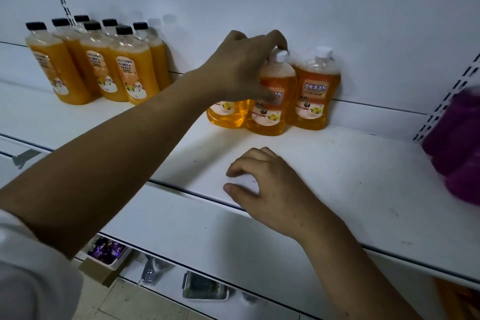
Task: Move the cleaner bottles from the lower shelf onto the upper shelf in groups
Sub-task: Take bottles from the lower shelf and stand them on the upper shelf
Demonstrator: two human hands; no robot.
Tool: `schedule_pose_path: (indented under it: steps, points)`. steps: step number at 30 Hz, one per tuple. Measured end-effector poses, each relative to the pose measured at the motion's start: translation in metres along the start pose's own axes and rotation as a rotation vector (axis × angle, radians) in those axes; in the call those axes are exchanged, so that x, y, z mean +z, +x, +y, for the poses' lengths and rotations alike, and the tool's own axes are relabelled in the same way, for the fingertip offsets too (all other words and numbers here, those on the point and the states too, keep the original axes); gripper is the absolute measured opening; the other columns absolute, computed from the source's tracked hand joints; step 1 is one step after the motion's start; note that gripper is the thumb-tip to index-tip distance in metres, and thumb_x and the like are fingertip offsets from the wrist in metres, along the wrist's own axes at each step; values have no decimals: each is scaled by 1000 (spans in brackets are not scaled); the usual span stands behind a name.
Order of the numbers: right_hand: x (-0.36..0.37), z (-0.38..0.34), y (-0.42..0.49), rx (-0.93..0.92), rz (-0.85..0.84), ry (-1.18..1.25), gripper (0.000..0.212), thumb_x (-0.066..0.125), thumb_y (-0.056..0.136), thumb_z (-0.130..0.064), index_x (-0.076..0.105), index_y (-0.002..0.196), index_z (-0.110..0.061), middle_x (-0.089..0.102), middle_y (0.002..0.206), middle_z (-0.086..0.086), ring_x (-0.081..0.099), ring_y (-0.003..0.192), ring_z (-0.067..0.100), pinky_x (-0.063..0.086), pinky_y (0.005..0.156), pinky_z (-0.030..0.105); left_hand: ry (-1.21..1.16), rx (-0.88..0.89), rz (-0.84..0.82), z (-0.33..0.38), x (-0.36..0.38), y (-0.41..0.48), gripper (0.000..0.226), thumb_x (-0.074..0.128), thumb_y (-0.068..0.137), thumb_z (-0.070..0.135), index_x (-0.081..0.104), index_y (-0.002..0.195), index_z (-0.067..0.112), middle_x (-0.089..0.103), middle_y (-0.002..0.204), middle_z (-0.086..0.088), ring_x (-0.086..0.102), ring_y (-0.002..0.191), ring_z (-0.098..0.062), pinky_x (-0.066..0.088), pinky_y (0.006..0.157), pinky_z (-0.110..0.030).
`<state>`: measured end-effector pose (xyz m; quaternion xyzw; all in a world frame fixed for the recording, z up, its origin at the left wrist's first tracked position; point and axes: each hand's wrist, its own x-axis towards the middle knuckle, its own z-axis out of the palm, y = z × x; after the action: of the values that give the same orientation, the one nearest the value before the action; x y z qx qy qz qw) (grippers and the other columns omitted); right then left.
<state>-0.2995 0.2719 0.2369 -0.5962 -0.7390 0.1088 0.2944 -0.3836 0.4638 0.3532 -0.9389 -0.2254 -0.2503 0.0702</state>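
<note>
With left grip (246, 65) pinching the white cap (281, 56) of the middle floor-cleaner bottle (270, 117) near the shelf's (337, 163) back edge, seat it upright, snug between neighbours (314, 96); brace empty, loosely curled right grip (267, 189) on the front edge.

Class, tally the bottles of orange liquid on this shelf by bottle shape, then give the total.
Tall black-capped bottles: 7
Squat cleaner bottles: 3 (one in the grip of the left hand, one partly hidden behind that hand)
Total: 10
</note>
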Motion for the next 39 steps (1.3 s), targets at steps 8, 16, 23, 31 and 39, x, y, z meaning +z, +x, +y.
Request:
schedule_pose_path:
  steps: [8, 16, 23, 31, 39]
  points:
    - [-1, 0, 0, 5, -2, 0, 26, 67, 97, -44, 70, 118, -29, 63, 118, -17, 54, 114, 5, 53, 99, 34, 47, -9, -34, -7, 2, -4, 93, 74, 77, 73, 39, 149, 24, 59, 137, 0, 62, 116, -22, 34, 110, -42]
    - [-1, -1, 0, 6, -6, -1, 26, 68, 96, -44, 70, 118, -30, 63, 119, -17, 54, 115, 4, 53, 100, 34, 203, 64, -74, -1, -8, -4, 99, 83, 79, 57, 33, 160, 31, 47, 152, -6, 53, 132, -31, 34, 113, -45]
    - [-1, -1, 0, 2, -9, -13, 27, 67, 97, -45, 70, 119, -29, 63, 121, -16, 53, 116, 5, 52, 101, 36, 261, 59, -65, 0, -9, -7, 102, 81, 78, 59, 31, 161, 30, 45, 156, -7, 52, 135, -31, 35, 111, -48]
    - [-2, -2, -1, 1, 5, 1, 26, 67, 97, -45, 70, 118, -29, 62, 119, -16, 54, 114, 5, 53, 100, 35, 260, 127, 53, 24, -19, -48, 70, 59, 92, 63, 47, 151, 28, 49, 154, -2, 44, 142, -26, 37, 112, -47]
    - [-7, -6, -6, 15, 66, 24, 32, 68, 97, -45, 70, 124, -27, 67, 123, -12, 61, 111, 7, 57, 97, 29, 28, 18, -28, 49, -29, -145, 50, 51, 101, 60, 56, 143, 32, 63, 138, 12, 56, 131, -13, 43, 104, -38]
